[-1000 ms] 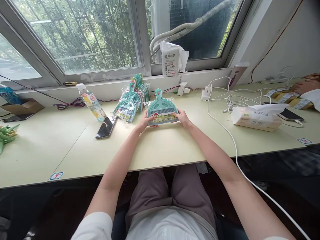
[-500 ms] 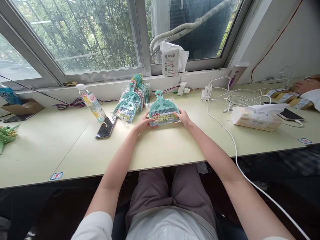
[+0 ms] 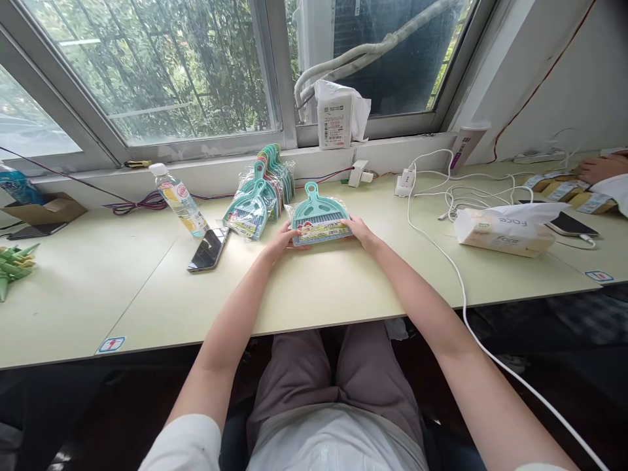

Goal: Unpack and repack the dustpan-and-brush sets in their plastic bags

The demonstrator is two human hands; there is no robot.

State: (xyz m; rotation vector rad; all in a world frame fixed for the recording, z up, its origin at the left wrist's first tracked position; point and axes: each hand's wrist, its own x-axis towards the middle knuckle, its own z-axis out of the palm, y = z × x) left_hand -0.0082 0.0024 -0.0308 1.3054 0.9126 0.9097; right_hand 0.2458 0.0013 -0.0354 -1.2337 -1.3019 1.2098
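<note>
Between my two hands is a teal mini dustpan and brush set (image 3: 318,214) in clear plastic wrap, its looped handle pointing away from me. A printed label runs along its near edge. My left hand (image 3: 281,241) is closed on the left corner, thumb on top. At the right corner my right hand (image 3: 360,232) grips it the same way, fingers partly hidden beneath. Just left of it, a row of similar wrapped dustpan sets (image 3: 249,212) in teal, red and green leans toward the window.
Left of the sets are a tilted drink bottle (image 3: 179,199) and a phone (image 3: 209,250). To the right lie a white cable (image 3: 441,252), a charger (image 3: 405,182) and a tissue pack (image 3: 505,232). Another person's hand (image 3: 601,170) rests at the far right. The table edge (image 3: 333,325) runs before me.
The far handle end of the dustpan set in my hands has dipped slightly toward the table. Both hands keep their hold, and the other things stay put.
</note>
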